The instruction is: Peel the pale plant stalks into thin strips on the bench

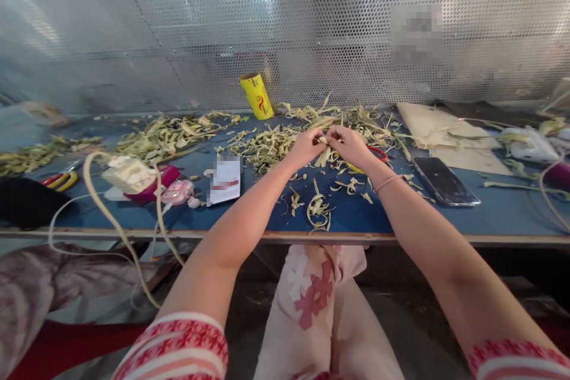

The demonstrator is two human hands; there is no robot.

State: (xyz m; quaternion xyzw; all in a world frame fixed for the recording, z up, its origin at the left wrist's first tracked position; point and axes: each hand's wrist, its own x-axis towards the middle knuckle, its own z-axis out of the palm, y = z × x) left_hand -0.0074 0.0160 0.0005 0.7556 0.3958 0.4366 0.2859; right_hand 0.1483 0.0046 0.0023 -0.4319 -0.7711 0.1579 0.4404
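My left hand (306, 147) and my right hand (349, 145) meet over the blue table. Between their closed fingertips is a pale, dried leaf (323, 157), which hangs down a little. Just behind and left of my hands lies a heap of dry leaves and strips (269, 145). A pair of scissors (379, 153) with red and yellow handles rests by my right wrist, partly hidden under it. Loose dried bits (317, 206) are scattered on the table nearer to me.
A yellow cardboard tube (257, 97) leans near the perforated metal wall (285, 24). Phones lie at left (225, 181) and right (445, 181). A bag with a cream strap (127, 175) sits at left. Brown cardboard (440, 124) lies at back right. Another person's patterned clothing (27, 297) shows at lower left.
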